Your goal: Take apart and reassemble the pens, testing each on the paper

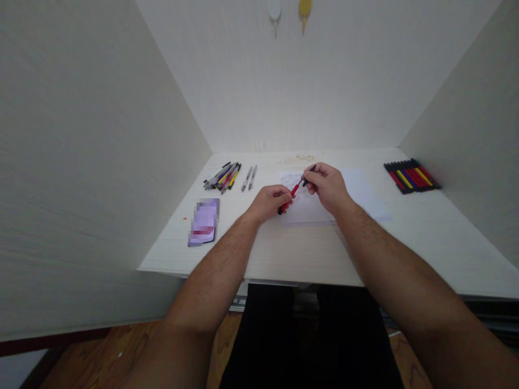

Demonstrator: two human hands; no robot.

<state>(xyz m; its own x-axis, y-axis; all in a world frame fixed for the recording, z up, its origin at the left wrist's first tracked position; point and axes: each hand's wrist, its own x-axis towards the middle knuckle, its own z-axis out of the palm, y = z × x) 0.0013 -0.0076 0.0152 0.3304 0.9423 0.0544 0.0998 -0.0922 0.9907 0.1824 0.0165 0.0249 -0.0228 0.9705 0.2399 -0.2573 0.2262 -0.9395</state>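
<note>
My left hand (273,203) is closed around a red pen barrel (294,189) with a black end, tilted up to the right. In my right hand (327,185), thumb and fingers pinch a black pen part (305,182). A thin dark piece bridges the short space between the red barrel and the black part; whether they are joined, I cannot tell. Both hands are over white paper sheets (308,212), one with faint marks near its top left. Fingers hide part of the barrel and of the black part.
On the white table (300,254), a pile of assorted pens (224,177) and two clear pens (249,178) lie left. A phone (205,221) with a pixelated screen sits nearer me. At right is a row of coloured pens with black ends (411,175). Panels enclose the sides and back.
</note>
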